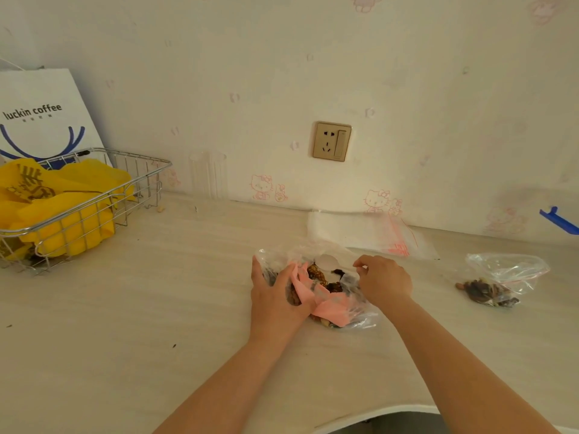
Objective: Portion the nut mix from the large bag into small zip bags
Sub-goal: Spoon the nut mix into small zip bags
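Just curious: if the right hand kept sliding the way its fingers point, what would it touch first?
Its fingers point left, so the right hand would probably meet the white plastic spoon in the open nut bag first, though depth is hard to judge.

Bare tabletop point(131, 324) is lying open from seven to nine o'clock; a wire basket point(94, 202) is blocking ten o'clock, a clear glass point(208, 175) eleven, flat zip bags point(369, 233) one, a filled small bag point(501, 280) three

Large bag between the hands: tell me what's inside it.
Inside the large bag show brown and dark nuts and a white plastic spoon. The pink print and the left hand cover the rest.
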